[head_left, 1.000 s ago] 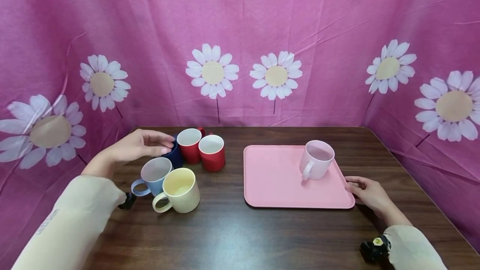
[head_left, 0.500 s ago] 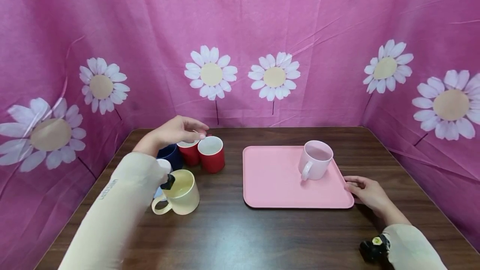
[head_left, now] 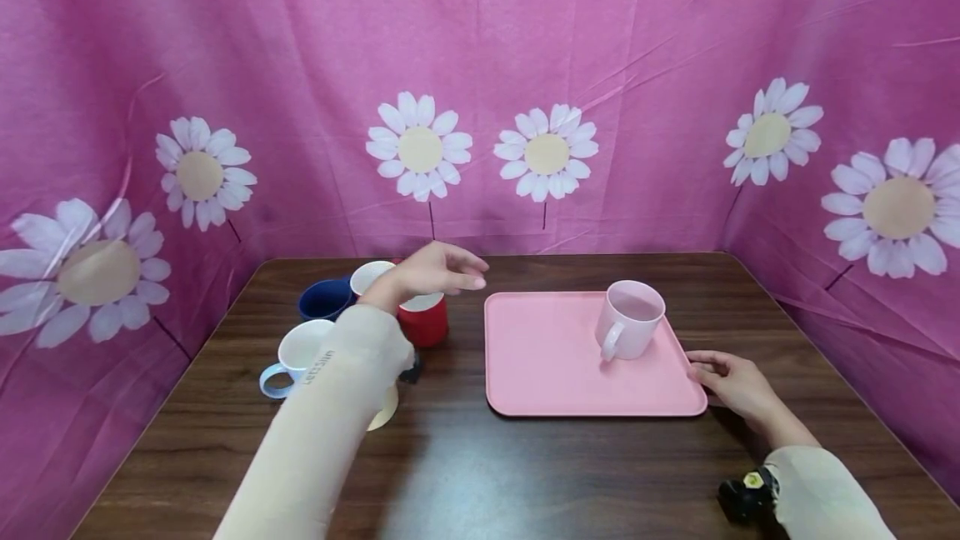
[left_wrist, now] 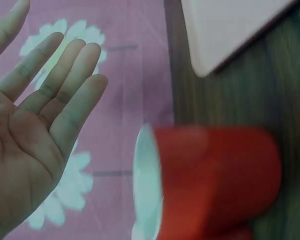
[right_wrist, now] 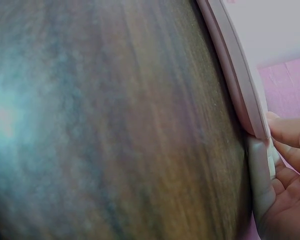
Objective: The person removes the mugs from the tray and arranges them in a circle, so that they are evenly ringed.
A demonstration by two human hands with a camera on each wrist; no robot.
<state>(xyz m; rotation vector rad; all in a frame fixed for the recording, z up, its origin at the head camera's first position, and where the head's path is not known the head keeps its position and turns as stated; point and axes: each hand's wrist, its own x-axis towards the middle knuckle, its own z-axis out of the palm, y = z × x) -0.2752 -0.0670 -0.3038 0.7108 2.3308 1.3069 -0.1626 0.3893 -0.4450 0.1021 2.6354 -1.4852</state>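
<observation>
My left hand [head_left: 433,270] hovers above the near red mug [head_left: 427,327], fingers extended and holding nothing. In the left wrist view its palm and fingers are spread apart, with the red mug [left_wrist: 215,175] beside them. At the right, my right hand [head_left: 741,390] grips the side edge of a pink tray [head_left: 540,357]; the right wrist view shows the tray's corner [right_wrist: 242,95] pinched between thumb and fingers. A pale pink mug [head_left: 636,325] stands upright on the tray's right part, its handle toward me.
Left of the tray, a second red mug [head_left: 369,275], a navy mug [head_left: 322,300] and a light blue mug [head_left: 300,348] stand close together. My left sleeve [head_left: 330,407] hides most of a yellow mug [head_left: 386,411]. A pink flowered curtain [head_left: 480,40] borders the wooden table [head_left: 540,482].
My left hand has moved right, from over the navy mug, across the red mugs, toward the tray, carrying nothing. The right hand and tray have stayed in place.
</observation>
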